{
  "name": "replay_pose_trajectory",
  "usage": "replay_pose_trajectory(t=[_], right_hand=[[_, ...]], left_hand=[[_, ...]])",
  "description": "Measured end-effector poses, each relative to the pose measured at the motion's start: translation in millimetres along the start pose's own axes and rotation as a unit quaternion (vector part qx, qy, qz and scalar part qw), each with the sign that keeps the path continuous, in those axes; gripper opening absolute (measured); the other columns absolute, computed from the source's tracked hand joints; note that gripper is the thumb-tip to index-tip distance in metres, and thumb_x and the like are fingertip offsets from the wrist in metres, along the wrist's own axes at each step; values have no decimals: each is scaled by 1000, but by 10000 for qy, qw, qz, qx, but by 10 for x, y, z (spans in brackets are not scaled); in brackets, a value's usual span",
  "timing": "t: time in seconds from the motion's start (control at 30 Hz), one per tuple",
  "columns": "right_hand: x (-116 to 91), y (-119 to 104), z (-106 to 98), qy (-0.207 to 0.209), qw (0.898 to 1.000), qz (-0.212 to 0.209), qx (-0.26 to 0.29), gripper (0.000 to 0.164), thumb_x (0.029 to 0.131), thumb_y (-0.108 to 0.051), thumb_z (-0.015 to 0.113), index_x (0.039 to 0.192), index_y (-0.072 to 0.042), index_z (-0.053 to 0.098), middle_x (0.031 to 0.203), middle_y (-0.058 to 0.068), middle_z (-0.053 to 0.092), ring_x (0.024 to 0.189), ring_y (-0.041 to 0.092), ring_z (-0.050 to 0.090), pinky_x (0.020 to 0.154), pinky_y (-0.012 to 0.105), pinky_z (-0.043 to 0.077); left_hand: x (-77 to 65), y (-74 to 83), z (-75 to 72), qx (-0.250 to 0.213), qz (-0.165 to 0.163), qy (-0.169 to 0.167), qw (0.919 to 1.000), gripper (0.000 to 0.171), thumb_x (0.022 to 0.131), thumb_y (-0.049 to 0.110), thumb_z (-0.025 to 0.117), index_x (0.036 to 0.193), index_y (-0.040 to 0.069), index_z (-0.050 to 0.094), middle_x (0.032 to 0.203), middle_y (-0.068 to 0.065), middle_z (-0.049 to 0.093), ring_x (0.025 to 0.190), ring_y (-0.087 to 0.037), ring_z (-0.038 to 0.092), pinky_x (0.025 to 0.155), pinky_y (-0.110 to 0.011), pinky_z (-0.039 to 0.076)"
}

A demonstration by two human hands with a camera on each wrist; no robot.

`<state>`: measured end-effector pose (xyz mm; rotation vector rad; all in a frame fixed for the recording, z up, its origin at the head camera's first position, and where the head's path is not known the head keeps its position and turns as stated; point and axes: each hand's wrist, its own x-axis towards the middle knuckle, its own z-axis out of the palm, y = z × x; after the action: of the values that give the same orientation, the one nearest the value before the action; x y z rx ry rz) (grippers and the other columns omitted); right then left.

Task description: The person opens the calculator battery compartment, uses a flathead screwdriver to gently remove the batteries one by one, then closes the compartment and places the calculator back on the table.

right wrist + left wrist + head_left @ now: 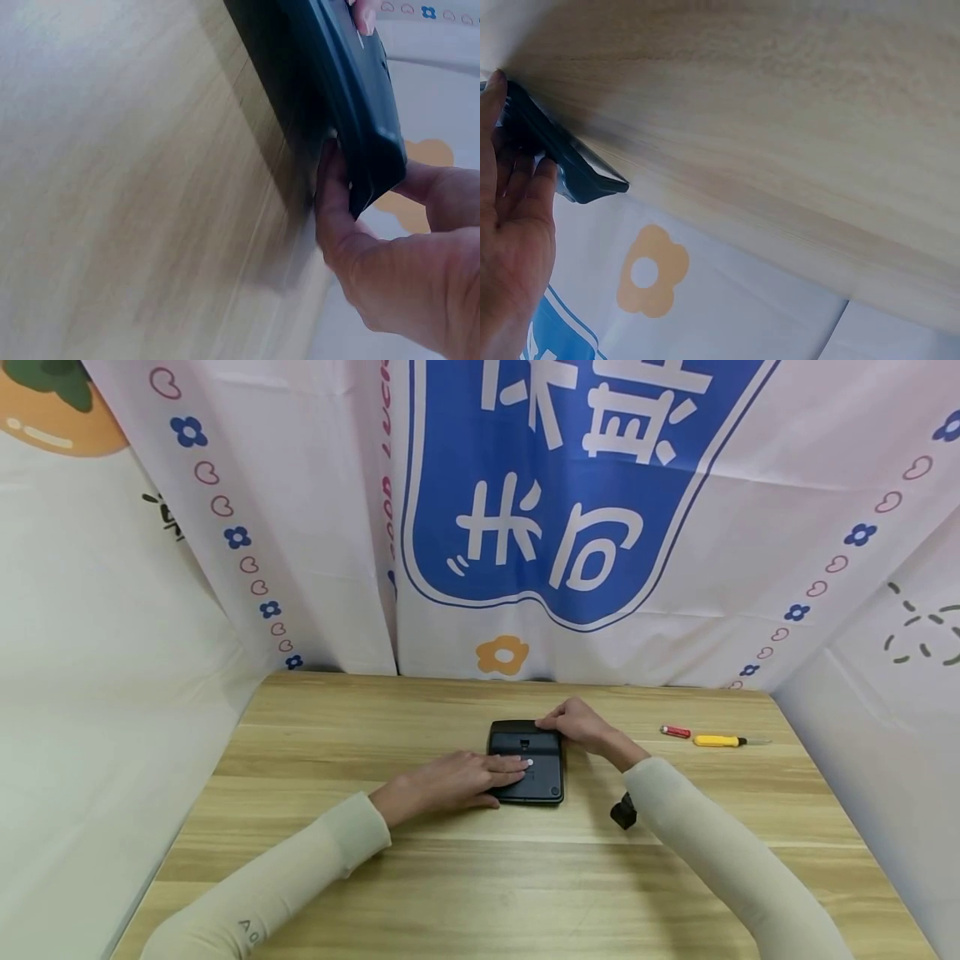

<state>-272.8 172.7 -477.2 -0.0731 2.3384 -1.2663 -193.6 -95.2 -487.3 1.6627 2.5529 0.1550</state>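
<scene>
A black desk calculator [536,787] lies face down on the wooden table, its back turned up, with a small recess near its raised end. My left hand [457,777] rests on the back with straight fingers, and its thumb lies by the near edge. Close to those fingertips is a small white round spot [530,762]. At the far right corner my right hand [581,724] pinches the raised end. In the right wrist view, its fingers [334,191] reach under the rim of the calculator [360,97] and the thumb is over the top.
A red battery [676,732] and a yellow-handled screwdriver [720,741] lie to the right on the table [525,885]. A small black object [624,812] shows beside the right cuff, partly hidden. Printed white cloth [330,527] hangs behind the table's far edge.
</scene>
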Motion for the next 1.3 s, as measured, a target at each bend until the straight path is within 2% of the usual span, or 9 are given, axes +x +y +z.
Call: replay_pose_trajectory(t=[0.13, 0.27, 0.47, 0.73, 0.83, 0.93, 1.13, 1.3], right_hand=[[12, 40, -30, -49, 9923, 536, 1112, 19, 102, -11, 71, 106, 6, 78, 69, -2, 66, 61, 7, 61, 58, 22, 54], [8, 54, -52, 61, 9823, 859, 1662, 26, 100, -9, 73, 117, 11, 75, 78, 5, 76, 69, 11, 72, 64, 26, 63], [-1, 75, -99, 141, 9732, 1037, 2048, 22, 99, -8, 75, 113, 9, 76, 79, 6, 76, 72, 12, 73, 68, 28, 64], [13, 82, -171, 227, 9599, 1125, 2559, 11, 101, -6, 73, 102, 3, 78, 79, 5, 75, 71, 12, 73, 68, 27, 64], [9, 85, -186, 203, 9539, 1142, 2769, 9, 101, -5, 72, 95, 0, 77, 78, 5, 75, 71, 12, 73, 68, 27, 64], [-7, 75, -194, 135, 9461, 1166, 3020, 15, 102, -3, 69, 90, -2, 76, 77, 5, 76, 70, 13, 74, 67, 26, 64], [-5, 64, -198, 10, 9276, 1239, 3524, 18, 105, -3, 64, 89, -1, 74, 79, 7, 76, 72, 14, 75, 68, 25, 64], [-1, 54, -182, 85, 9190, 1186, 3759, 16, 105, -2, 64, 92, 0, 72, 80, 7, 77, 74, 15, 76, 70, 25, 64]], left_hand=[[-5, 0, 8, -46, -3, 6, 10000, 63, 107, 34, 66, 161, 10, 45, 169, -3, 39, 150, -18, 47, 112, -35, 52], [-9, 7, 7, -37, 44, 65, 10000, 63, 106, 33, 67, 161, 10, 46, 169, -3, 39, 150, -18, 46, 111, -34, 52], [0, 25, 16, 164, 65, 192, 9997, 62, 106, 30, 68, 161, 9, 46, 169, -4, 40, 151, -18, 45, 112, -33, 52], [21, 62, 0, 269, -269, 501, 9980, 60, 107, 21, 67, 161, 7, 45, 170, -7, 37, 154, -20, 40, 118, -35, 45], [35, 83, -22, 501, -322, 706, 9957, 58, 107, 19, 65, 160, 5, 45, 169, -10, 39, 154, -22, 41, 117, -36, 46], [62, 123, -32, 923, -467, 845, 9910, 54, 109, 13, 62, 159, 1, 45, 166, -15, 42, 153, -25, 42, 118, -37, 45], [154, 231, -52, 1716, -959, 770, 9775, 49, 108, 1, 57, 155, -6, 47, 161, -24, 45, 153, -33, 42, 124, -40, 37], [199, 261, -24, 2430, -1107, 802, 9603, 45, 107, -3, 56, 151, -8, 51, 157, -25, 51, 149, -33, 48, 121, -41, 41]])
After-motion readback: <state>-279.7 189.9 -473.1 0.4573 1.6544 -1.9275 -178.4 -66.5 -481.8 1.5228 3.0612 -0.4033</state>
